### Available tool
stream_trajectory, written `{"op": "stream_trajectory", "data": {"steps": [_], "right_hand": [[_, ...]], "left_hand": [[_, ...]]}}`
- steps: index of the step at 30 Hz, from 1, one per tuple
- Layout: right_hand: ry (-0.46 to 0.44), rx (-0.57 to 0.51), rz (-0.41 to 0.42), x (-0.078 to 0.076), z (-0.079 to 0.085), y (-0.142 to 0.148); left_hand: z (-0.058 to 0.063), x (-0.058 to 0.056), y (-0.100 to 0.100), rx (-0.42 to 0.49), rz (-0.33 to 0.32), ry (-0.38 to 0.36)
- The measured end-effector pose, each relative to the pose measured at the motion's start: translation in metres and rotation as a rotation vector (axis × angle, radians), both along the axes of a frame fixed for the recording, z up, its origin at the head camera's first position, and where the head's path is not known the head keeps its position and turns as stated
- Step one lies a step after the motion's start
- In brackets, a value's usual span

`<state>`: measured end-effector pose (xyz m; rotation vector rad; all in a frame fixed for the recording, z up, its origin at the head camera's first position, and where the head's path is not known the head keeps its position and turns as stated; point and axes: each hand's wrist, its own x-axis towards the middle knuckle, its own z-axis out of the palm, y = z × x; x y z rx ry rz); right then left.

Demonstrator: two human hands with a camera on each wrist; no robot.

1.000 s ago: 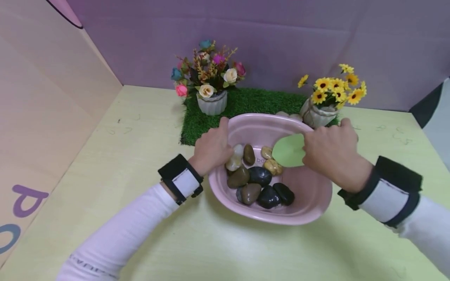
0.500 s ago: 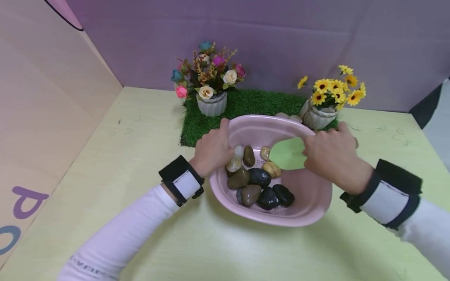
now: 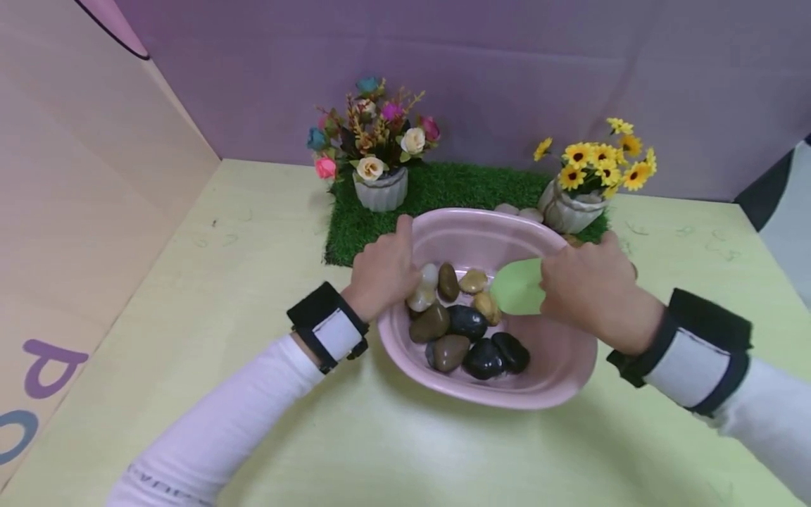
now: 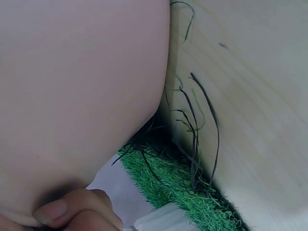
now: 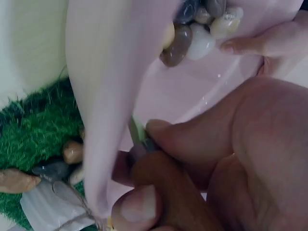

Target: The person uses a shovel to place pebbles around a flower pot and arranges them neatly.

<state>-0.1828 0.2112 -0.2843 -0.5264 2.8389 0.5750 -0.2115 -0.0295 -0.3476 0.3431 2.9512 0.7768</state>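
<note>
A pink oval basin [image 3: 488, 398] stands tilted in front of me with several smooth wet stones inside, mostly on its left side. My left hand [image 3: 383, 273] grips the basin's left rim; its curled fingers [image 4: 89, 209] show in the left wrist view. In my right hand [image 3: 589, 285] is a small garden trowel with a light-green blade [image 3: 518, 287] and a wooden handle [image 5: 168, 187]. The blade is inside the basin, against or right beside a yellow stone [image 3: 486, 308]. A black stone [image 3: 484, 359] lies lower in the basin. The basin's wall hides part of the trowel in the right wrist view.
Behind the basin lies a green artificial grass mat [image 3: 469, 184]. On it stand a pot of mixed flowers [image 3: 381, 190] and a pot of yellow flowers [image 3: 570, 208], with a few stones [image 3: 531, 213] between mat and basin. A purple backdrop [image 3: 494, 77] closes off the table.
The trowel blade has come down toward me inside the basin. Two yellow stones have shifted left and nearer, the upper one turning. My left hand keeps its hold on the rim.
</note>
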Motion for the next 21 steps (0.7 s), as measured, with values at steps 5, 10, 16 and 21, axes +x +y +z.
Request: {"op": "stream_trajectory", "data": {"steps": [5, 10, 16, 21], "right_hand": [[0.015, 0.013, 0.047, -0.001, -0.002, 0.001], [0.22, -0.059, 0.122, 0.0, -0.008, 0.004], [0.333, -0.083, 0.071, 0.002, -0.016, 0.001], [0.24, -0.065, 0.023, -0.002, -0.015, 0.001]], "left_hand": [[0.0, 0.0, 0.0, -0.002, -0.001, 0.003], [-0.001, -0.001, 0.0, -0.005, 0.0, 0.01], [-0.002, 0.0, 0.001, -0.002, -0.003, 0.009], [-0.001, -0.001, 0.001, -0.007, 0.006, 0.005]]}}
